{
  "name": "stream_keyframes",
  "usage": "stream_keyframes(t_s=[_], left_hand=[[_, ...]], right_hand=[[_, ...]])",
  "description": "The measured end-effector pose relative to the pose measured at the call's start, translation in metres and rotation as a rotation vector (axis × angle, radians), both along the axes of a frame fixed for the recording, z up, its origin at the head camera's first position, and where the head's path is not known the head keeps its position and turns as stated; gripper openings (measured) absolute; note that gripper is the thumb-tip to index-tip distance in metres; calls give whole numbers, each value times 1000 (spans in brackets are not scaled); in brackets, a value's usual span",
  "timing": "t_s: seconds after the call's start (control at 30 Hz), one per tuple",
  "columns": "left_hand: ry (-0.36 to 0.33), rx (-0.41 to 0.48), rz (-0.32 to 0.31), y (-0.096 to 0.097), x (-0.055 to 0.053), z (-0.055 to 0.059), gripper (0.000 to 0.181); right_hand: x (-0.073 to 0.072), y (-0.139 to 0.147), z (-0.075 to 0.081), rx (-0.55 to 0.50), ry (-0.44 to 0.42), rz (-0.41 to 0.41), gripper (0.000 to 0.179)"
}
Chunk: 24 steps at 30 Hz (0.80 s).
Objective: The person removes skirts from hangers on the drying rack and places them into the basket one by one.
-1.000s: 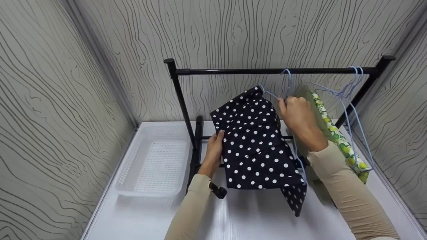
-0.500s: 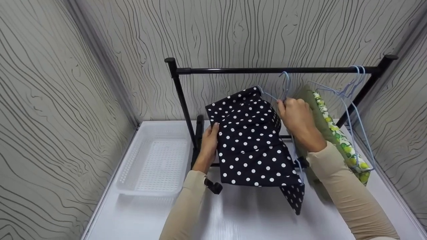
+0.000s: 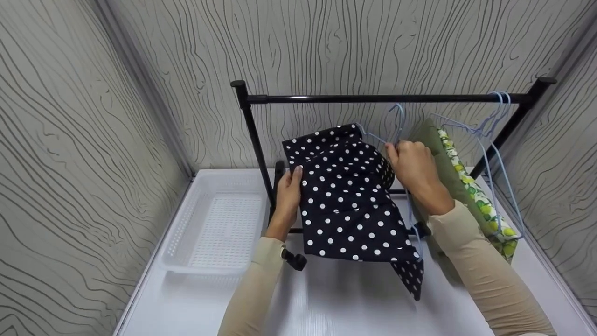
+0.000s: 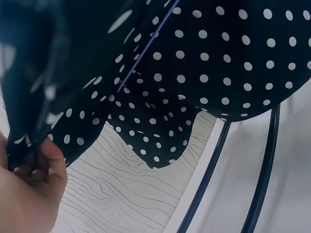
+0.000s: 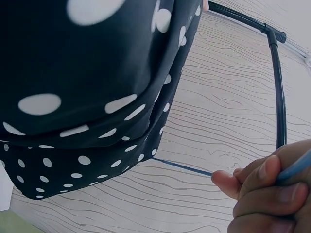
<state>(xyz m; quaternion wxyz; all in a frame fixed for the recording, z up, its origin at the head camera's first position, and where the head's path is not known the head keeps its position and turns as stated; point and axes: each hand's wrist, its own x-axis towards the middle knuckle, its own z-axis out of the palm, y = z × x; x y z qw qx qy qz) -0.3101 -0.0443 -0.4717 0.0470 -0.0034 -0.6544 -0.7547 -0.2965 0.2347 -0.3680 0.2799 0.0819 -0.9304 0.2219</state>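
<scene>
A black cloth with white polka dots (image 3: 347, 210) drapes over a blue wire hanger (image 3: 401, 123) in the middle of the head view. My right hand (image 3: 415, 163) grips that hanger just under its hook; in the right wrist view the fingers (image 5: 265, 194) curl round the blue wire. The hook sits slightly below the rack's rail in the head view. At the cloth's left edge, my left hand (image 3: 288, 191) pinches the fabric between thumb and fingers. The left wrist view shows this hand (image 4: 36, 189) at the hem, with the hanger's wire running inside the fold.
A black garment rack (image 3: 322, 99) spans the back. At its right end hang blue hangers (image 3: 508, 179) with a lemon-print cloth (image 3: 482, 205) and an olive-green cloth (image 3: 436, 154). To the left stands a white perforated basket (image 3: 170, 247) on the white table (image 3: 326, 303).
My left hand has moved left and up, drawing the cloth's left edge outward. My right hand and the hanger have dropped slightly, its hook now lower against the rail.
</scene>
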Motion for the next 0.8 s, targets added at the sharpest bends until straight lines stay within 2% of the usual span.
stream_keyframes(t_s=[0.3, 0.47, 0.8], left_hand=[[70, -14, 4, -6, 2, 12, 36], [99, -23, 33, -7, 3, 17, 34], [115, -10, 48, -11, 5, 25, 31]], right_hand=[[1, 0, -3, -19, -7, -16, 51], [1, 0, -4, -22, -14, -22, 48], [0, 3, -8, -22, 9, -3, 51]])
